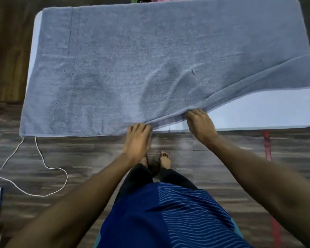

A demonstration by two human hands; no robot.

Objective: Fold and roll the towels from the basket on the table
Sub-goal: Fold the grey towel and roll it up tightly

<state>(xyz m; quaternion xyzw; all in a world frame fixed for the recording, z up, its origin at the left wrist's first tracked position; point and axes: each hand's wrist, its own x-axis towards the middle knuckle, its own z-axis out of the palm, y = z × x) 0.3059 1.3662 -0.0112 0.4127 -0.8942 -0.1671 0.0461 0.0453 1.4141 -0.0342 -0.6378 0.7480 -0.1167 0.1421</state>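
**Status: early stage.** One towel [132,68] lies spread on the counter [266,111]. It covers the counter from far edge to near edge, and from the left edge almost to the right. It is not yet fully folded and not rolled. The only fold is partial: at the near right corner the cloth is drawn up in a diagonal flap, which leaves that corner of the counter bare.

**Left grip** [137,140]: clenched on the towel's near hem, at about the middle of the counter's near edge.

**Right grip** [200,124]: grasping a gathered bunch of the same hem, near the left grip, where the diagonal flap begins.

Cloth partly hides the fingertips of both grips. The hold is probably a pinch, but the exact finger placement cannot be confirmed.

**Remaining work, as judged:** complete the fold, square the edges, roll the towel, then repeat for any others. The basket is not in view — the number of towels left cannot be told.

**Markings:** none legible. Two stitched lines cross the towel near the counter's left edge — no label, brand or text shows.
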